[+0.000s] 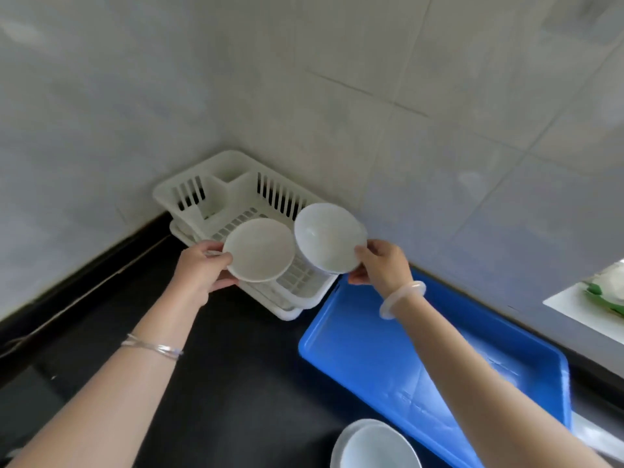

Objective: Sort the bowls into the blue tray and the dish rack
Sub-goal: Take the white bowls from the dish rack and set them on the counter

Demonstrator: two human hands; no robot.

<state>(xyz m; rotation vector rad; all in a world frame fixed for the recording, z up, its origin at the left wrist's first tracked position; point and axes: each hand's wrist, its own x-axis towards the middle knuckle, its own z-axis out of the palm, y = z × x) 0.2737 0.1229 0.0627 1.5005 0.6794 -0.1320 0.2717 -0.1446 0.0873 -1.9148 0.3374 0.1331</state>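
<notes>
1. Cream and matt, the shallow bowl (260, 249) is held by the left grip (202, 268), which pinches its near-left rim with the thumb on the inside and the fingers beneath.
2. The white, glossier and deeper bowl (329, 238) is pinched the same way at its lower-right rim by the right grip (381, 265).
3. Both are held in the air at mid-frame, side by side and tilted so their hollows face the camera. I cannot tell whether their rims touch. Holding one in each grip probably lets the two kinds be told apart and sent to separate places.
4. Beneath and behind them sits the dish rack (216, 184), pushed against the tiled wall. The blue tray (371, 349) lies just beside it at lower right, under the right forearm, so each bowl is near a likely destination.
5. At the bottom edge, stacked white bowls (374, 447) rest on the black desk (236, 383), probably waiting to be sorted.
</notes>
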